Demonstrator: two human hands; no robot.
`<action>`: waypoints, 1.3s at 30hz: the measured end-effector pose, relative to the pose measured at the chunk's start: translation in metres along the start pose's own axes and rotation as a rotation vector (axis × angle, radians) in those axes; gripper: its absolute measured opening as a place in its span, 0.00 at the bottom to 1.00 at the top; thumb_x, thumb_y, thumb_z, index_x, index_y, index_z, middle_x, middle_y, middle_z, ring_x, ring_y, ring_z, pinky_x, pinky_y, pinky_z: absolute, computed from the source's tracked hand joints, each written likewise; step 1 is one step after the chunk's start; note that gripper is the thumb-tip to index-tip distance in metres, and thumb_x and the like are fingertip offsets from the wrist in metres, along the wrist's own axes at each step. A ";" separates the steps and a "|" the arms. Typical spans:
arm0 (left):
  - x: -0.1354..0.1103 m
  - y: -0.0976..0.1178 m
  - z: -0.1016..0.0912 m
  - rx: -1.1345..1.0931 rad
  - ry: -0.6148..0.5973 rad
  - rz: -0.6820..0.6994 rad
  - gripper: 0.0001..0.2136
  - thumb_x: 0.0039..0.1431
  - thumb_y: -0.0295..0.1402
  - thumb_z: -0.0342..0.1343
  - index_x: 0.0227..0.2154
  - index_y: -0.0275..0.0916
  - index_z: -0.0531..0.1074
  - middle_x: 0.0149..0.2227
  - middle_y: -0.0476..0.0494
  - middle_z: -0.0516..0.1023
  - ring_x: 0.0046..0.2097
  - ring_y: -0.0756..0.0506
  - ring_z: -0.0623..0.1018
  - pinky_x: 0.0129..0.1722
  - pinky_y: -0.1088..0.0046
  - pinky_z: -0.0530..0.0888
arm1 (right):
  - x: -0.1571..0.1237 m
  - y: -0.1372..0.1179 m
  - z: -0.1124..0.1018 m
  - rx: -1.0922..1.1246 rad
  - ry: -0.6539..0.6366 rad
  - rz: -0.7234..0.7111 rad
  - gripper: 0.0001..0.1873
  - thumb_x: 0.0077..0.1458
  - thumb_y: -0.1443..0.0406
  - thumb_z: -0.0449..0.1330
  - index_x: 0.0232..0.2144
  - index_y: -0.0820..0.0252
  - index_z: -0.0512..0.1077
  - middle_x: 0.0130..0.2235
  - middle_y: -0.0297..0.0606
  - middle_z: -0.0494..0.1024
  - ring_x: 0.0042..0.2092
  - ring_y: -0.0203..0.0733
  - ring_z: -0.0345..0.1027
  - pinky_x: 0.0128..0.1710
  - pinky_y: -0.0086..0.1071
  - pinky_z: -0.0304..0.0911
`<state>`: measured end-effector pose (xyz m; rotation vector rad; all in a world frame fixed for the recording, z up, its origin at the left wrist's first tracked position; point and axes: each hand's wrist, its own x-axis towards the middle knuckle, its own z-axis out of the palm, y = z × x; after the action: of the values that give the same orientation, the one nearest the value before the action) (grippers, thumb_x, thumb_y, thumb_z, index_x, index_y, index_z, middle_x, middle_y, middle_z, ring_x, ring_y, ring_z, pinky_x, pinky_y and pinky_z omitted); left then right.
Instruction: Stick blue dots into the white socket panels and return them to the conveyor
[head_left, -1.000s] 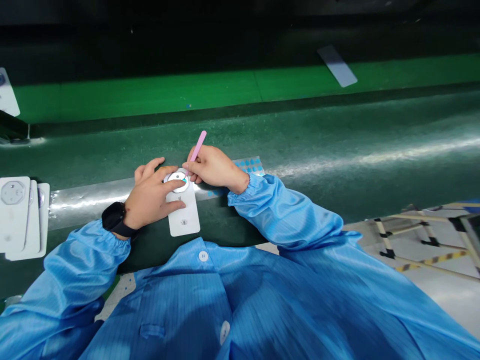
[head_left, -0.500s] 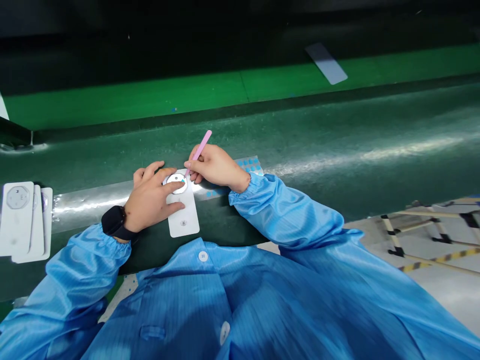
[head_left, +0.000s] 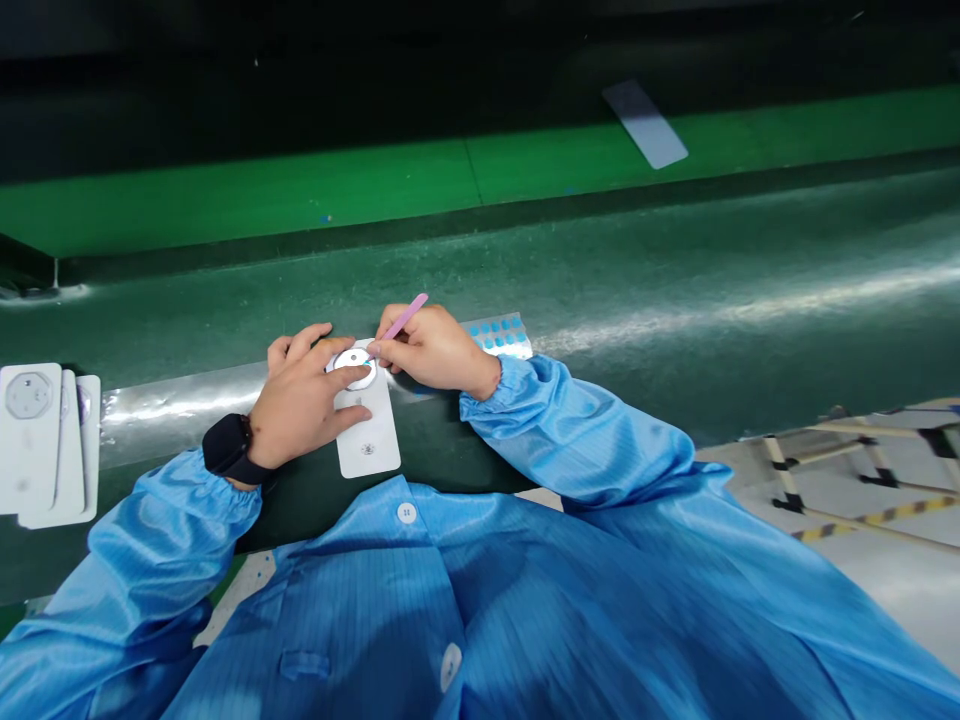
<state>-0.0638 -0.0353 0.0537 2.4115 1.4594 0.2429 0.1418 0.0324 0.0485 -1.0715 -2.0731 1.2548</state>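
Observation:
A white rectangular panel (head_left: 379,425) with a round-cornered, shiny camera-like disc (head_left: 352,356) at its top lies on the green bench. Spread over the panel's left side, my left hand (head_left: 304,400) rests with its fingers apart and its index fingertip on the disc. Pinched in my right hand (head_left: 435,348) is a pair of slim pink tweezers (head_left: 406,316), slanting down to the disc. A tiny blue spot shows at the tip, partly covered by my fingers. Behind my right wrist lies a clear sheet of blue round stickers (head_left: 499,332).
Several similar white panels (head_left: 34,440) overlap in a pile at the far left. A clear plastic strip (head_left: 180,412) runs along the bench. Another pale panel (head_left: 646,125) lies on the green ledge at the back. Pipe framing (head_left: 787,475) stands at the right.
My right hand has lowered and turned slightly, and the tweezers lean flatter with their upper end nearer me. My left hand stays on the panel.

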 end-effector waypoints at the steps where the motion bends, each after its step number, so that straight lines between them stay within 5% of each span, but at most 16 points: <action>1: 0.000 0.000 0.000 0.000 -0.005 -0.002 0.17 0.52 0.42 0.66 0.46 0.50 0.81 0.59 0.39 0.75 0.65 0.26 0.62 0.58 0.40 0.59 | 0.000 0.000 0.000 -0.019 0.007 -0.023 0.09 0.58 0.64 0.60 0.27 0.59 0.67 0.25 0.31 0.74 0.30 0.37 0.69 0.32 0.29 0.59; 18: 0.002 0.003 0.000 0.009 -0.004 -0.024 0.17 0.52 0.41 0.67 0.46 0.48 0.81 0.59 0.38 0.75 0.66 0.27 0.62 0.59 0.41 0.60 | -0.003 0.002 0.002 -0.113 -0.003 -0.153 0.10 0.60 0.62 0.58 0.27 0.59 0.67 0.27 0.32 0.72 0.31 0.37 0.65 0.34 0.31 0.56; 39: 0.002 0.003 0.002 -0.011 0.008 -0.040 0.16 0.51 0.41 0.68 0.44 0.49 0.81 0.58 0.39 0.75 0.65 0.27 0.63 0.58 0.40 0.59 | -0.004 0.003 0.003 -0.094 0.023 -0.106 0.10 0.59 0.62 0.58 0.26 0.59 0.66 0.26 0.32 0.72 0.30 0.37 0.64 0.33 0.31 0.56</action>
<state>-0.0594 -0.0355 0.0529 2.3724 1.5040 0.2513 0.1430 0.0289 0.0450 -0.9968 -2.1608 1.0984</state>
